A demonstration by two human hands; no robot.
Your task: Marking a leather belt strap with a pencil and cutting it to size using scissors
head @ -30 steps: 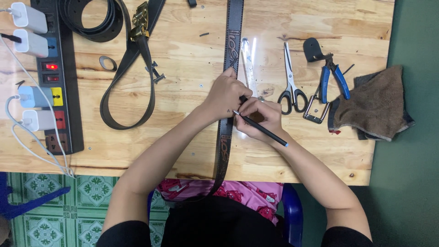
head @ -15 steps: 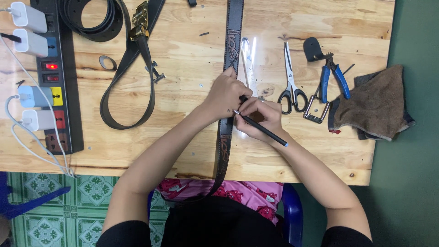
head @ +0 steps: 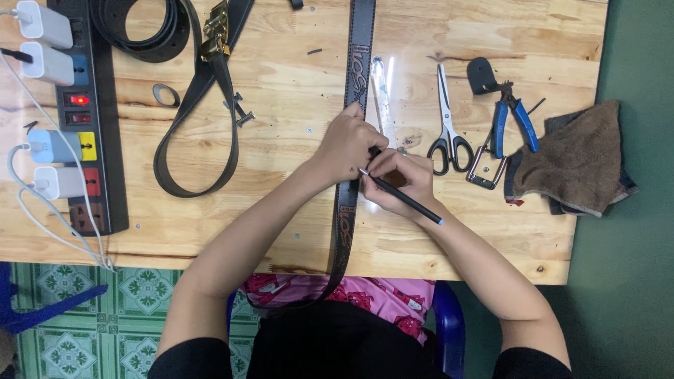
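The step in hand is marking: the left hand (head: 349, 144) presses flat on the long dark embossed leather belt (head: 357, 77), which lies along the wooden worktop (head: 295, 70). The right hand (head: 401, 180) is closed around a thin black pen (head: 401, 198), its tip at the belt. The next move likely needs a steady line. Counted: one pair of scissors (head: 446, 126), one pair of blue-handled pliers (head: 511, 121), one metal buckle (head: 486, 168), one brown cloth (head: 577, 163).

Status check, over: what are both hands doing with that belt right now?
Left hand pressing the dark belt flat on the table. Right hand gripping a black pen, tip at the belt. Scissors and pliers lie apart.
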